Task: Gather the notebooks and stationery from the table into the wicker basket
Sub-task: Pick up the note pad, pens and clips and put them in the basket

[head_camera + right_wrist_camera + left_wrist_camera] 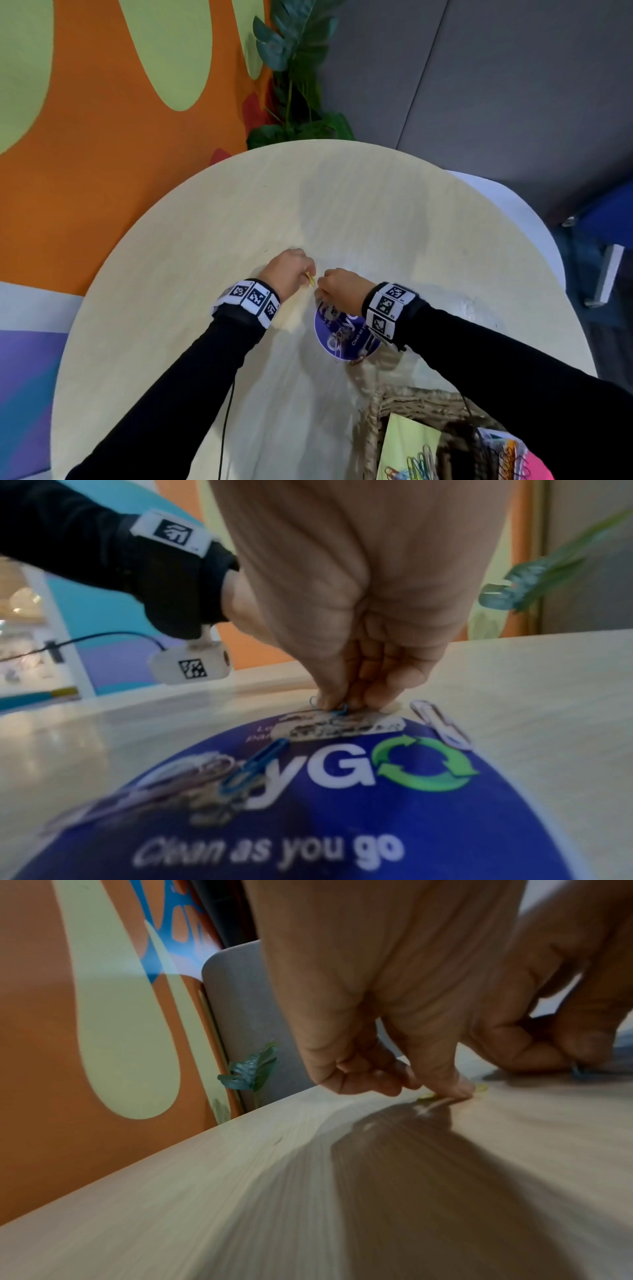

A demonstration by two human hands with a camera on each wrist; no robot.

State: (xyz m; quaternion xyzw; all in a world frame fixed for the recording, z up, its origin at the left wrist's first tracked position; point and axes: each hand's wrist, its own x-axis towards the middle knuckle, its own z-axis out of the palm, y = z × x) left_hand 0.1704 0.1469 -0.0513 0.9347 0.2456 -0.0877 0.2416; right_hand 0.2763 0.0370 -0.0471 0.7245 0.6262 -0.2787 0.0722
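Observation:
My left hand (308, 272) is curled at the table's middle and pinches a yellow paper clip (312, 280) against the tabletop; the left wrist view shows that clip (426, 1096) under the left hand's (441, 1088) fingertips. Just to its right, my right hand (342, 700) pinches a small blue paper clip (339, 710) at the far edge of a round blue sticker (342, 818). On the sticker lie a white paper clip (441, 725), a second blue paper clip (253, 764) and blurred purplish clips (178, 775). The wicker basket (411, 402) stands at the near right.
Inside the basket are a yellow-green notebook (414, 438), several coloured paper clips (416, 462) and a pink notebook (534, 469). The round wooden table (205, 240) ends at an orange wall on the left. A plant (294, 68) and a grey panel stand behind the table.

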